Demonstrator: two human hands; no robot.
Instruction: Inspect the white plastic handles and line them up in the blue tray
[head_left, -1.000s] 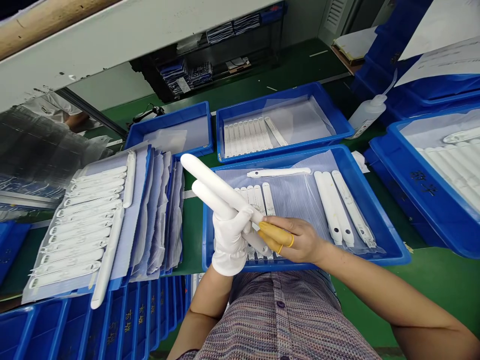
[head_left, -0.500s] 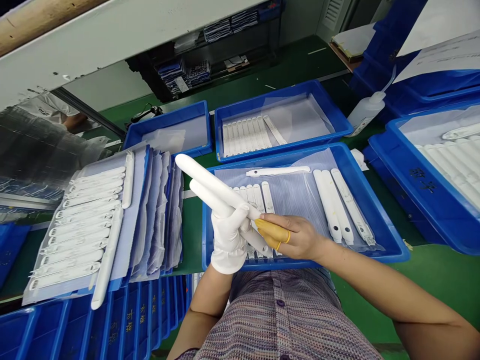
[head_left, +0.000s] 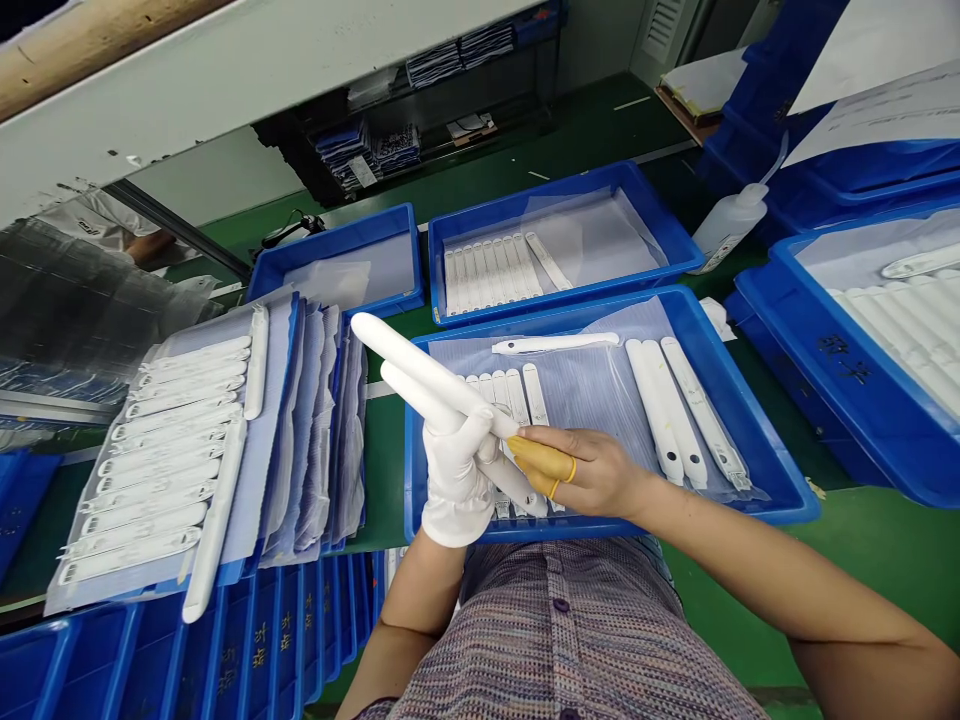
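Note:
In a white glove, my left hand [head_left: 456,482] is closed around two long white plastic casings. The upper casing [head_left: 416,357] points up and to the left, and the shorter-looking lower casing [head_left: 414,393] sticks out beneath it; its other end emerges below the glove. My right hand [head_left: 589,468], with yellow finger covers, pinches the near end of the upper casing. What the fingertips touch there is partly hidden. Both hands are above a blue tray [head_left: 757,450] lined with thin sheet, where several more white casings [head_left: 660,410] lie at the right and others at the left, partly covered by my hands.
Left stands a stack of sheet-lined trays [head_left: 300,440] topped with several white casings [head_left: 161,450]. Behind are a blue tray with casings [head_left: 495,275] and a smaller blue tray [head_left: 409,255]. A squeeze bottle [head_left: 731,228] and another loaded tray [head_left: 847,370] are at the right.
Almost nothing differs. The held casings have dipped very slightly, and my right hand has shifted a touch to the left with its grip kept.

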